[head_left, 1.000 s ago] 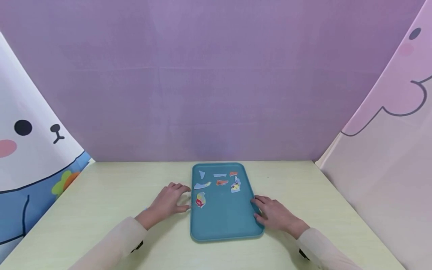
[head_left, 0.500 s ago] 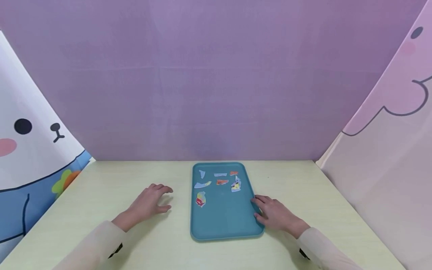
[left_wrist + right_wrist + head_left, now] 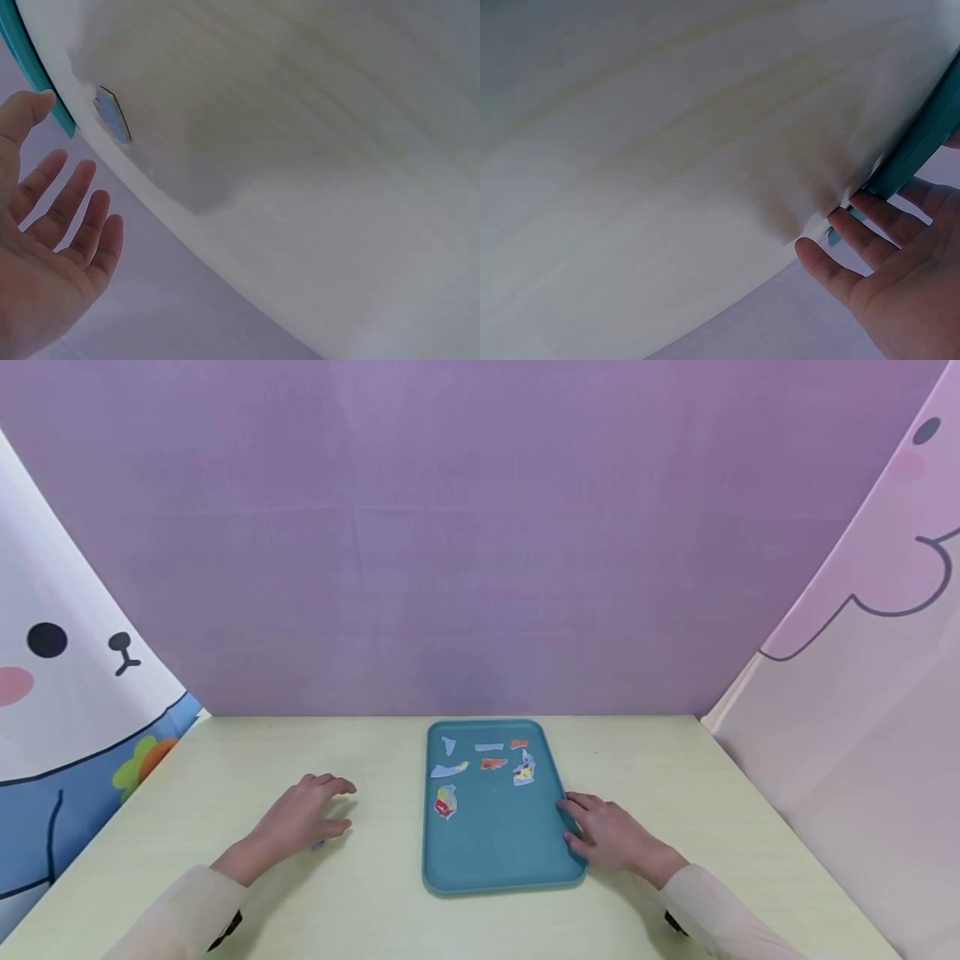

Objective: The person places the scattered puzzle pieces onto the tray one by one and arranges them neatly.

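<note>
My left hand (image 3: pixel 292 820) hovers over the table left of the tray, fingers spread and loosely bent, holding nothing. Under it, near the thumb, lies a small light-blue flat piece (image 3: pixel 112 116), mostly hidden in the head view. At the right edge of the teal tray (image 3: pixel 502 860), my right hand (image 3: pixel 615 835) rests with its fingertips and thumb touching the rim. Inside the tray are several irregular paper-like pieces: a red and yellow piece (image 3: pixel 446 802), a blue and yellow piece (image 3: pixel 524 768), an orange piece (image 3: pixel 493 764) and pale-blue strips, one of them a strip (image 3: pixel 450 770) on the left.
The pale wooden table (image 3: pixel 390 910) runs back to a purple cloth backdrop (image 3: pixel 480 543). Printed cartoon cloths stand at both sides, a white and blue cloth (image 3: pixel 67 718) on the left and a pink and white cloth (image 3: pixel 862 693) on the right.
My left hand has moved left, from beside the tray's left edge to over the small blue piece. The right hand and the tray have stayed in place.
</note>
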Demonstrator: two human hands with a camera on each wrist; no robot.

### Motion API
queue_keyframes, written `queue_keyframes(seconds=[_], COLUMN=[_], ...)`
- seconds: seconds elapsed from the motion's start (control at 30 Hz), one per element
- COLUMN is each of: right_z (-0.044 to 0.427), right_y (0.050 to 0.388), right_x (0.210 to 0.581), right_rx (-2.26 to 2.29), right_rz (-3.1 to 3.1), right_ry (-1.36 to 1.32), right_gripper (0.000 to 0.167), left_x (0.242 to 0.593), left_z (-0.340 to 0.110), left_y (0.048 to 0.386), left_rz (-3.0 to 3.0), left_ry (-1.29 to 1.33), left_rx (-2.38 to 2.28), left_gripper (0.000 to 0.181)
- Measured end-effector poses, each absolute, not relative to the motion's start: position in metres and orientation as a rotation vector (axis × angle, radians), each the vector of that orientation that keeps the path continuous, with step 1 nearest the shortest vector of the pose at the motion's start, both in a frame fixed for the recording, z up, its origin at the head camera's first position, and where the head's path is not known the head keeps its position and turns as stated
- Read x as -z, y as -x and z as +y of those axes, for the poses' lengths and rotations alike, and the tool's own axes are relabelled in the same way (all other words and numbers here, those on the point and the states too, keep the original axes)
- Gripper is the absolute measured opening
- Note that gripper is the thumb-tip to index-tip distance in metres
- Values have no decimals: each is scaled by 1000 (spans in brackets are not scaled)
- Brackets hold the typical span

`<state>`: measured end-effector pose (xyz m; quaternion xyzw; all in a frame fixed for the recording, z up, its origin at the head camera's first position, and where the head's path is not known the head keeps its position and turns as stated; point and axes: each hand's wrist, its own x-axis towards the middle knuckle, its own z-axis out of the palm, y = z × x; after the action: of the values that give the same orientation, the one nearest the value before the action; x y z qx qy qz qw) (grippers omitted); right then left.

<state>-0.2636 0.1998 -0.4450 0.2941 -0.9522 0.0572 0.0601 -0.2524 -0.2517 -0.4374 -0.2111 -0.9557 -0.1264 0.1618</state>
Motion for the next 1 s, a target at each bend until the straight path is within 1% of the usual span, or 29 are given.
queue_keyframes(seconds=[0.47,0.73,1.0], right_z=[198,198,199], right_y=[262,261,263], right_x=[443,441,443], right_rx=[-209,-225,-213], right_rz=[-2908,-2925,-2928], right_ry=[-876,-864,-857], right_gripper=[48,48,49], left_x=[437,443,442], left_z=[-264,-268,-268], left_y=[237,231,226], left_rz=[-2714,-2690,-2708], left_ry=[573,570,553], left_rx=[345,313,315], left_gripper=[32,38,38])
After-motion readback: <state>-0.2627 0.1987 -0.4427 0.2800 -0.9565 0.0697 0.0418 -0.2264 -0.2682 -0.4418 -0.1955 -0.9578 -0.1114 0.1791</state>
